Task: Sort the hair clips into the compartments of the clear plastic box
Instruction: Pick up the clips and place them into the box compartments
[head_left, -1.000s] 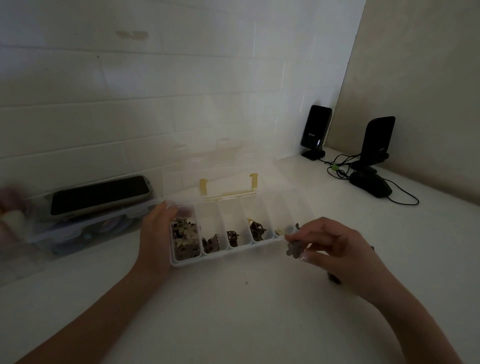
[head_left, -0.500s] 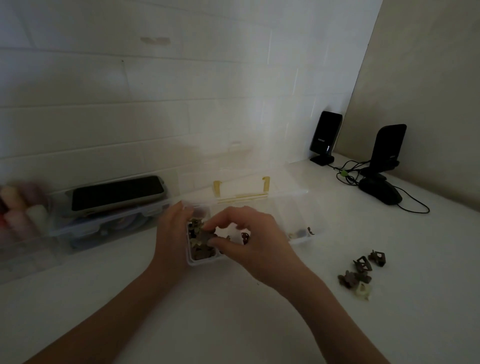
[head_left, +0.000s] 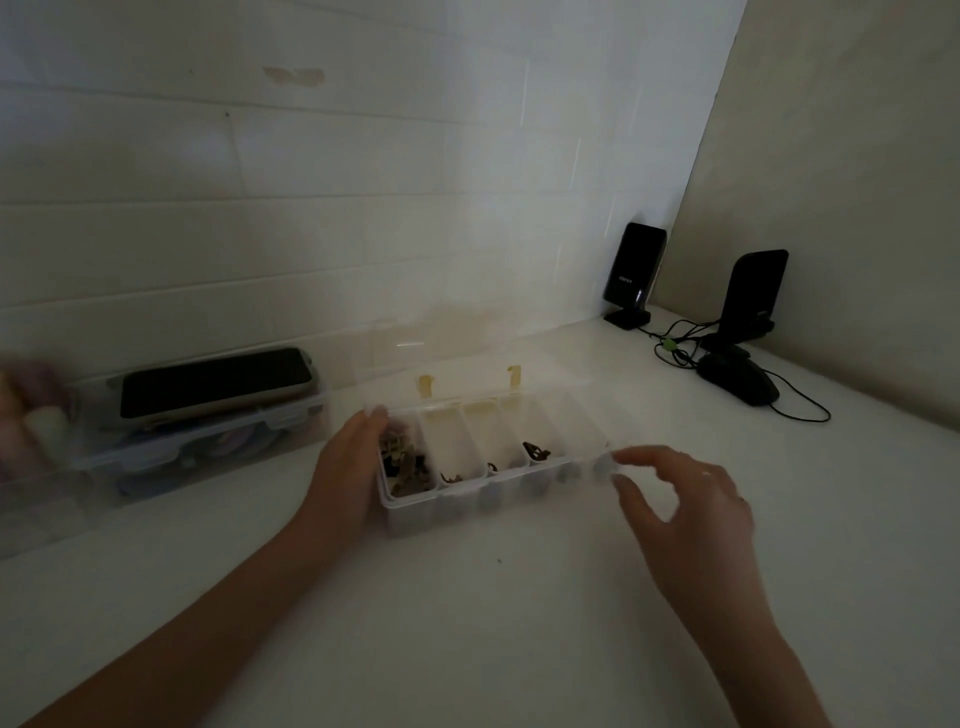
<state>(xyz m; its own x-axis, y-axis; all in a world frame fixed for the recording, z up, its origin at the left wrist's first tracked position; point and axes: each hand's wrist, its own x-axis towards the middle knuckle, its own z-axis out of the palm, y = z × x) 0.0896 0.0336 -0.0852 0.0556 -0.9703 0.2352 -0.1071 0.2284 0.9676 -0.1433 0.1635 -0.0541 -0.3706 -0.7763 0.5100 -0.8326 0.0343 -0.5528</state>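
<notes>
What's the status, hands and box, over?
Left hand flat against clear plastic box at its left end. Right hand open, empty, near the right end. Hair clips fill the leftmost compartment. Nothing blocking.

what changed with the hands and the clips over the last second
The right hand carried a clip from the box's right end to the leftmost compartment, let it go there, and has swung back right, fingers loosely spread and holding nothing. The left hand stayed against the box's left end. The lid stayed open. The camera shifted, so the loose clips on the table are out of sight now.
</notes>
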